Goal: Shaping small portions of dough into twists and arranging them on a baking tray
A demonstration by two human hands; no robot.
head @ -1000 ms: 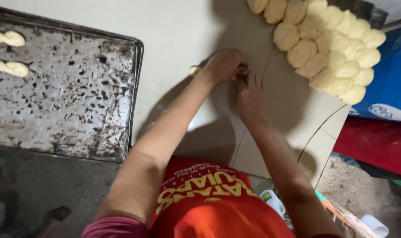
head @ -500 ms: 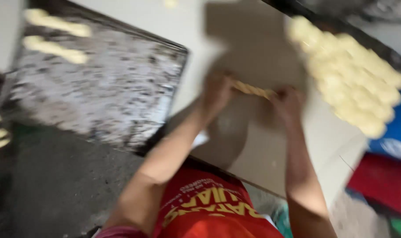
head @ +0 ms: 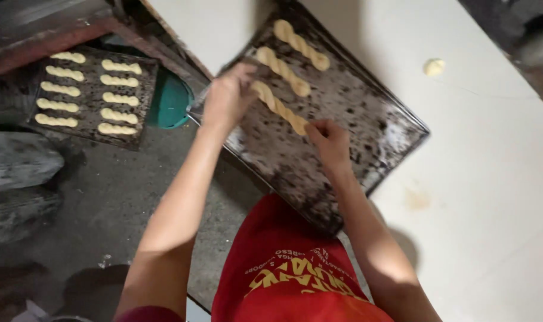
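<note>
A dark, worn baking tray (head: 367,119) lies on the white table. A twisted strip of pale dough (head: 277,106) lies across it, held at both ends: my left hand (head: 227,95) pinches the upper end and my right hand (head: 328,140) pinches the lower end. Beyond it, two more twisted dough strips (head: 300,45) rest side by side on the same tray.
A second tray (head: 92,89) with several dough strips sits low at the left, beside a green container (head: 170,101). A small lump of dough (head: 434,67) lies on the white table (head: 492,179) at the right. Grey floor shows below the table edge.
My view has swung left from the rows of dough pieces to the tray. The twisted strip that both hands held over the table now lies on the tray.
</note>
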